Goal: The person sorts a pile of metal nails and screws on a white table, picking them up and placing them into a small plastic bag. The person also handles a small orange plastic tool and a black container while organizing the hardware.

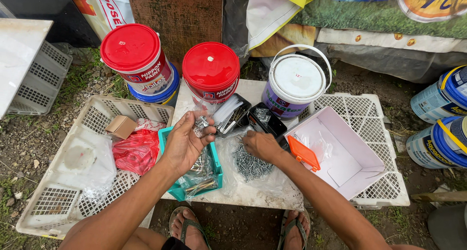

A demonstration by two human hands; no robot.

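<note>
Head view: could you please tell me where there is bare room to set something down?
Bare: the open white cardboard box beside the orange lid, and the white slab's front edge. Crowded: the screw pile under the right hand, and the teal tray below the left hand.

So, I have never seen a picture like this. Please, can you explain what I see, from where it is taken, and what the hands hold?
There is no machine here: a camera on a person's head looks down at their two bare hands. The left hand, palm up, holds a few small metal screws in a loose grip above a teal tray. The right hand rests palm down on a pile of screws lying on clear plastic on a white board. Behind stand three paint buckets, two with red lids and one with a white lid. White plastic crates lie on both sides.
</note>
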